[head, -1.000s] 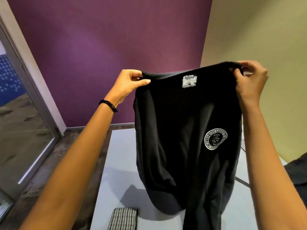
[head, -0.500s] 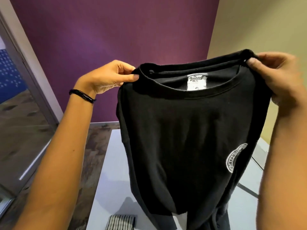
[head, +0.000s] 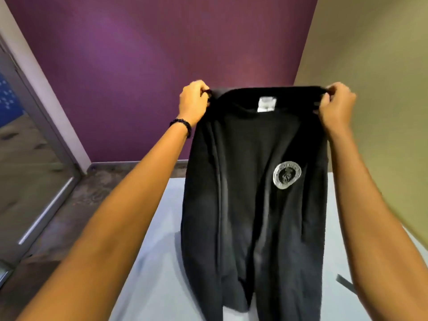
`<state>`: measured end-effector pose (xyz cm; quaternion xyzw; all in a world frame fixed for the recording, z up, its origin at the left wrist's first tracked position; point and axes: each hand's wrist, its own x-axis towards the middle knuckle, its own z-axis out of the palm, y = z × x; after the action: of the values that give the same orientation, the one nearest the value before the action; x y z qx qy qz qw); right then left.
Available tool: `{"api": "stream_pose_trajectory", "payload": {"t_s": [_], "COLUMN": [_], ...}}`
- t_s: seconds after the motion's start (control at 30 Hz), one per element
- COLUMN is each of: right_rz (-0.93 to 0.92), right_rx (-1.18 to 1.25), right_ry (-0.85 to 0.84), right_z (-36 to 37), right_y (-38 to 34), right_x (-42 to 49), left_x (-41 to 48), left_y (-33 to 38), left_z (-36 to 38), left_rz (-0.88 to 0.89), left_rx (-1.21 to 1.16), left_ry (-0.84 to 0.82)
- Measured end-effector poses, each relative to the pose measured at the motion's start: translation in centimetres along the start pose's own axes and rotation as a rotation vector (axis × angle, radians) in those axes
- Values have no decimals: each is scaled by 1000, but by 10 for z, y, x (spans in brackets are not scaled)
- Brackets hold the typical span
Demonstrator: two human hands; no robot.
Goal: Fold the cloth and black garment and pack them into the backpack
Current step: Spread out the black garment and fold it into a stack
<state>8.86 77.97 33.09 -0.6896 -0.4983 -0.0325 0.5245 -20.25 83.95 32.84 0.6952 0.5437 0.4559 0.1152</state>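
Garment point(head: 252, 193) hangs above table point(head: 162, 262), between hands.

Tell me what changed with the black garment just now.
The black garment swung close to the camera, then was held out farther over the table. The striped cloth is no longer in view. The left hand and right hand still pinch the garment's top corners.

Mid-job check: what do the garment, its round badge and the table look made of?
The garment looks like soft matte black knit, perhaps cotton jersey or fleece: it hangs limp in loose vertical folds. The badge seems a flat pale grey print, though blur leaves a sewn patch possible. The table is smooth and pale with a faint sheen, likely laminate.
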Motion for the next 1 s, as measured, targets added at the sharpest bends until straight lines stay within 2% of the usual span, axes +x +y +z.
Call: {"api": "stream_pose_trajectory", "payload": {"t_s": [0.1, 0.2, 0.33, 0.43, 0.6, 0.77, 0.87, 1.0], "right_rz": [-169, -285, -334, -349, -333, -101, 6, 182], "right_rx": [85, 191, 183, 168, 264, 244, 153, 79], "right_ry": [145, 190, 208, 131, -74, -282, -359, -445], "right_z": [-10, -23, -37, -43, -70, -89, -95, -106], "right_y": [-10, -18, -9, 7, 37, 90, 124, 156], "right_x": [18, 19, 1, -28, -96, -189, -250, -321], "left_x": [10, 5, -23, -60, -139, -223, -274, -328], "left_y": [19, 32, 32, 22, -5, -39, -56, -79], "left_z": [-11, -25, -43, -54, -68, -51, -34, -13], "left_rz": [158, 295, 381, 405, 391, 253, 294, 289], "left_rx": [-138, -170, -129, -29, 67, 158, 324, 328], "left_ry": [231, 310, 292, 212, -100, -532, -717, -1005]}}
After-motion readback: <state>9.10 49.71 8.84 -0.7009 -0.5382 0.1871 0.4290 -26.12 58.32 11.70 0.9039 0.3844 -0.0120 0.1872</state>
